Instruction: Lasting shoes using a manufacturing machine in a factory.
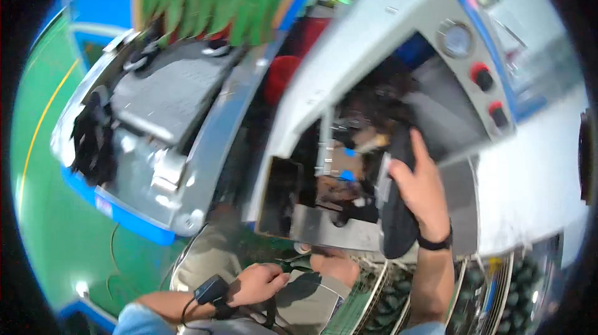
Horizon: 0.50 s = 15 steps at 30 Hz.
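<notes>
Seen from above, blurred by motion: right hand (pixel 422 187) wrapped around a long, dark, rounded shoe sole (pixel 396 210), fingers (pixel 418 146) curled over its upper edge and clamped on it, thumb pressed against its near side. Held upright at the open front of a white machine (pixel 529 173) with smooth painted metal panels, a round dial (pixel 456 39) and two red knobs (pixel 481 75) on its sloped face. Inside the opening, a dark, cluttered cavity with metal parts, too blurred to make out. A black band (pixel 436 245) circling the right wrist.

Lower down, left hand (pixel 260 283) resting near the lap on grey-beige cloth (pixel 205 260), fingers loosely bent and close together around a thin dark strap or cord; whether actually gripped, impossible to tell. A small black device (pixel 210 289) strapped at the left wrist.

To the left, a second machine (pixel 162 148) with a curved, shiny steel rim, a flat grey textured plate on top and a blue base. A bundle of black, limp pieces (pixel 92 139) hanging over its left edge. Behind it, a green fringed flap (pixel 212 11) with an orange border. Glossy green floor (pixel 50 210) with a thin yellow line. At bottom right, a wire rack (pixel 498 297) of pale rods holding dark, ridged pieces.
</notes>
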Tool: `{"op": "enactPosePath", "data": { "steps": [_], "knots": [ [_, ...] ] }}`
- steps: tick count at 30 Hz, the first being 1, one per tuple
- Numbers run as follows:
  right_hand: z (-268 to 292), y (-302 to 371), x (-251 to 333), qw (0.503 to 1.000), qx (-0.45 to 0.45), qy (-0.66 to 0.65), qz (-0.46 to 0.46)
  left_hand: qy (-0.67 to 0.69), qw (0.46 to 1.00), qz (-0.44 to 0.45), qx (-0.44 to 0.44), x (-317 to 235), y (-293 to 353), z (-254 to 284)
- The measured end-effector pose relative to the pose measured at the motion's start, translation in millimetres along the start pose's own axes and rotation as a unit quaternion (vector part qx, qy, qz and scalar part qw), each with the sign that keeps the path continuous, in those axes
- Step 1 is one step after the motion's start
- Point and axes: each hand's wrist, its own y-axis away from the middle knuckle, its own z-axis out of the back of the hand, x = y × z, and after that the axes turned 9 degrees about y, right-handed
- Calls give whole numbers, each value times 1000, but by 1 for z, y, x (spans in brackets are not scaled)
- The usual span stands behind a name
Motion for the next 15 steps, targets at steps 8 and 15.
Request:
{"op": "enactPosePath", "data": {
  "steps": [8, 15],
  "knots": [
    [-15, 20, 4, 991, -124, 49, 4, -12, 997, -69, 36, 5, 15, -26],
    [-16, 94, 32, 963, -234, 118, 66, -41, 995, -85, 18, -13, 34, -23]
  ]
}}
